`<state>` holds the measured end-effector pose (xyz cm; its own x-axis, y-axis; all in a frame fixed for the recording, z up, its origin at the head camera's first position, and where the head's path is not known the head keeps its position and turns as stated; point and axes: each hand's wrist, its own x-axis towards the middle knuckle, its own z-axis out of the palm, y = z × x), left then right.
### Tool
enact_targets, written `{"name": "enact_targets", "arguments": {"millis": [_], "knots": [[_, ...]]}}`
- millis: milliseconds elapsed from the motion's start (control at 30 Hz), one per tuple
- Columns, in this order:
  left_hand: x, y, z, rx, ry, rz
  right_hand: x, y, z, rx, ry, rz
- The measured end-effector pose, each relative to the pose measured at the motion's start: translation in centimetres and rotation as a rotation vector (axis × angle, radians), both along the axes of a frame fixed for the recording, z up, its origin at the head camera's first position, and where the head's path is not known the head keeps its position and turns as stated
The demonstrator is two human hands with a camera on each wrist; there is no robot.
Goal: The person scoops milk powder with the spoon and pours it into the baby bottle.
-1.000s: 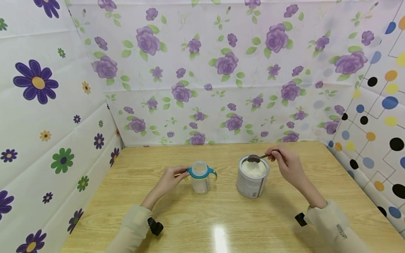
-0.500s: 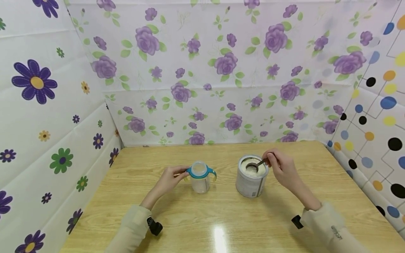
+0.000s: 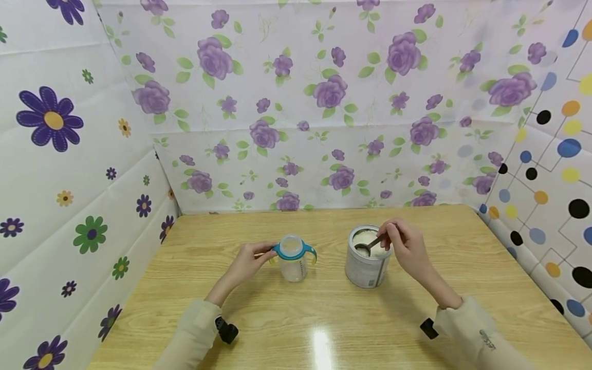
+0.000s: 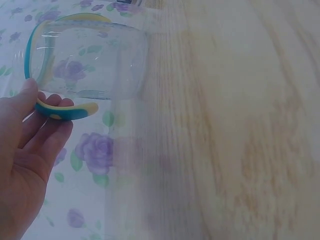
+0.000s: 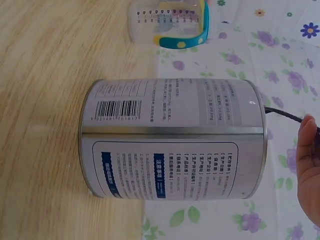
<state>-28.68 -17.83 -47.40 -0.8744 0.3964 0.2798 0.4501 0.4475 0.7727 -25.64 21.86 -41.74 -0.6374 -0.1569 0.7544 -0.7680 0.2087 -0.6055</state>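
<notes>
Spoon (image 3: pixel 371 245), just one, pinched in my right grip (image 3: pixel 406 250), its bowl inside the mouth of one tin (image 3: pixel 367 270) of white powder (image 3: pixel 367 236); how deep it dips I can't quite tell. My left grip (image 3: pixel 247 264) pinches one handle (image 4: pixel 67 112) of a single two-handled baby bottle (image 3: pixel 293 268), upright on the bench (image 3: pixel 277 321). Half a second ago the spoon sat nearer the mouth's middle; now it's closer to the near left rim, while the bottle has stayed put.

Spoon (image 3: pixel 375 241): from far side of powder tin (image 3: pixel 365 270) mouth to near-left.
Right hand (image 3: pixel 407 247): shifted left.
</notes>
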Motion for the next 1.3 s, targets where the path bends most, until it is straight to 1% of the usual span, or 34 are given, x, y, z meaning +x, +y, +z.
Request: {"name": "enact_targets", "arguments": {"millis": [167,267,433,633,800,900,1000,1133,1300], "knots": [[0.0,-0.1,0.0,-0.004,0.006,0.0,-0.6,0.6,-0.9,-0.083,-0.155,-0.005],[0.1,-0.1,0.0,-0.01,0.005,0.005,-0.8,1.0,-1.0,-0.184,-0.28,-0.006],[0.2,-0.2,0.3,-0.008,0.001,0.007,-1.1,1.4,-0.8,-0.364,-0.488,0.016],[0.2,-0.2,0.3,-0.018,0.01,0.006,-1.3,2.1,-0.3,-0.5,-0.709,0.03],[0.1,-0.1,0.3,-0.045,0.017,0.003,-1.4,2.9,0.2,-0.627,-0.863,0.088],[0.1,0.0,0.4,-0.048,0.018,-0.002,-1.4,3.3,0.3,-0.674,-0.923,0.129],[0.1,0.0,0.3,-0.052,0.016,0.001,-1.5,3.5,0.4,-0.721,-0.95,0.162],[0.1,0.0,0.3,-0.047,0.011,0.003,-1.6,3.5,0.5,-0.761,-0.95,0.189],[-0.1,-0.1,0.1,-0.019,0.007,-0.015,-1.7,3.3,0.7,-0.769,-0.944,0.22]]}}
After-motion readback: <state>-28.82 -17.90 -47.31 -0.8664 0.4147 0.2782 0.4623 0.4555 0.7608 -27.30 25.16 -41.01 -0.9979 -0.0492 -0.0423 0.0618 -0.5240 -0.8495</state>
